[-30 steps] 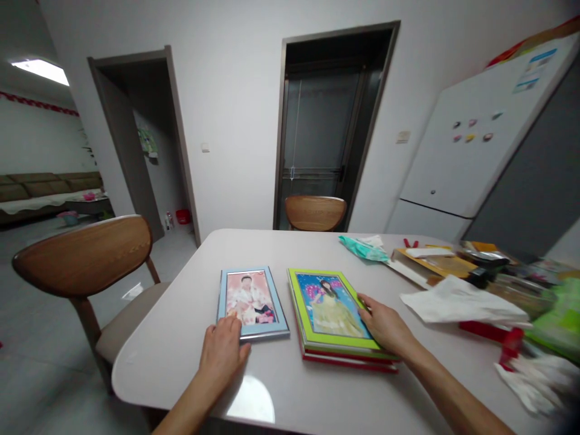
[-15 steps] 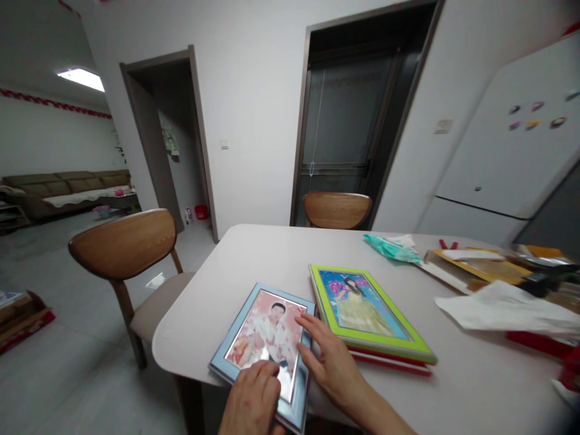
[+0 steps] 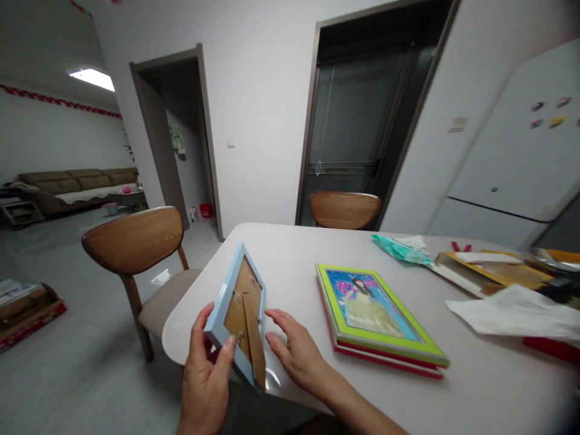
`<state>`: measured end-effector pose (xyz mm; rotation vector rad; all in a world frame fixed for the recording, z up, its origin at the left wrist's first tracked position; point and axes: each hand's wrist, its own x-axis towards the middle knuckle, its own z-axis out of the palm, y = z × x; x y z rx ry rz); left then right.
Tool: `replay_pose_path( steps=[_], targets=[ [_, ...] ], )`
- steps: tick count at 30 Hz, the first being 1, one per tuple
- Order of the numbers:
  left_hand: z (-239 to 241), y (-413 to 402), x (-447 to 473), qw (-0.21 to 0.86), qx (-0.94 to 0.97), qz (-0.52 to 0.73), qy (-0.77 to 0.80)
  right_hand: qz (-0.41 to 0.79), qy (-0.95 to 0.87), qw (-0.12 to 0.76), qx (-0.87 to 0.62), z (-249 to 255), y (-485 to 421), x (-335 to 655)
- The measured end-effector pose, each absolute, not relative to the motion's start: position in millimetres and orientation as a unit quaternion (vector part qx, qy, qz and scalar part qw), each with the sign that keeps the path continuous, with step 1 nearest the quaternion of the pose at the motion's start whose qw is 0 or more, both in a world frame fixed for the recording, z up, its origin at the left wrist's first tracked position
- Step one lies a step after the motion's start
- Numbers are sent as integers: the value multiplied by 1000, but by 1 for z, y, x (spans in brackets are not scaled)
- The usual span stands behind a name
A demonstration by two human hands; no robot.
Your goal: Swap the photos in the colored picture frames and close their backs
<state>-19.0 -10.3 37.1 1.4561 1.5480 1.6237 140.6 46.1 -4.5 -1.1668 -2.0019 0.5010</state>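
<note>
My left hand (image 3: 206, 377) grips a light blue photo frame (image 3: 238, 311) by its lower edge, holding it upright above the table's near corner with its brown cardboard back and stand facing me. Beside the frame, my right hand (image 3: 296, 353) has its fingers spread, fingertips close to the frame's lower right edge; whether they touch it is unclear. On the white table (image 3: 290, 260), to the right, lies a stack of frames with a green-framed picture (image 3: 374, 308) on top and a red frame beneath.
A wooden chair (image 3: 138, 254) stands at the table's left, another chair (image 3: 344, 210) at the far side. White paper (image 3: 507, 311), a teal cloth (image 3: 399, 249) and flat cardboard packaging (image 3: 484, 269) lie on the right. A refrigerator (image 3: 512, 163) stands behind.
The blue frame lay face up on the table; my left hand has lifted and turned it so its back faces me. My right hand left the green frame and came beside it.
</note>
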Motion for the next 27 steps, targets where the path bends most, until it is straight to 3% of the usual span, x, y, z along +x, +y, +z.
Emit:
replay_pose_path(
  steps=[8,20,27],
  targets=[
    [-23,-6,-33,336,504,549,577,120,-810,290,-495,-7,46,149],
    [-51,-9,-36,71,729,343,588,92,-836,167,-515,-1,36,166],
    [-23,-2,-27,103,791,288,530,126,-902,179,-372,4,50,154]
  ],
)
